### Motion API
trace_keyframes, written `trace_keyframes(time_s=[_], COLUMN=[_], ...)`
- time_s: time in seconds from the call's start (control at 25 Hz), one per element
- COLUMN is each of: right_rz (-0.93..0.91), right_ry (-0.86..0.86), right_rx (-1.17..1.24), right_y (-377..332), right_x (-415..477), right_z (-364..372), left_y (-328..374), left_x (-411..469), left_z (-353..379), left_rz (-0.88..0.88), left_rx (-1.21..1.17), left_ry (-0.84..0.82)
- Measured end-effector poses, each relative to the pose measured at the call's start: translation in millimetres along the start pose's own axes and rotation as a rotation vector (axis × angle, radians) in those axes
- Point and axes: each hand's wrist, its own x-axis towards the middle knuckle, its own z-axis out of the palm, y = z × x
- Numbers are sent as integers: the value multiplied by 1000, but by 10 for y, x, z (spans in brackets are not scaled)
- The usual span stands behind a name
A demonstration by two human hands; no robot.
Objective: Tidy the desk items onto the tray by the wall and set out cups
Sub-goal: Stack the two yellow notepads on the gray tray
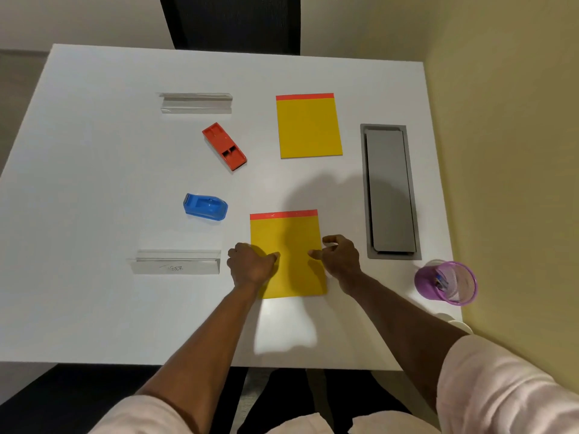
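Both hands at the near yellow pad (286, 245).
Left hand (250, 264) seemingly pinching its edge, right hand (341, 256) open; lift level.

Both arms were stretched forward, bare from the pushed-up pale sleeves down to the wrists, angling in toward each other. The left hand (250, 266) was palm down with the fingers curled under into a loose fist, thumb pointing inward toward the other hand. The right hand (340, 256) sat just across from it, knuckles up, fingers bent and spread a bit like a claw, thumb sticking out to the left. The hands were close together but not touching.
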Motion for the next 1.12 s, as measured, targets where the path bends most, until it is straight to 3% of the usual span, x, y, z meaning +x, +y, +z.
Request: trace_keyframes(time_s=[0.4, 0.76, 1.12], right_rz=[-127, -94, -303], right_ry=[23, -91, -103], right_rx=[-297, -26, 51], right_y=[43, 23, -219], right_x=[88, 144, 218], right_z=[-64, -293, -762], left_y=[94, 263, 427], left_x=[-126, -355, -655], left_z=[115, 221, 176], left_rz=[-85, -141, -36], left_rx=[-41, -179, -409], left_ry=[11, 86, 282])
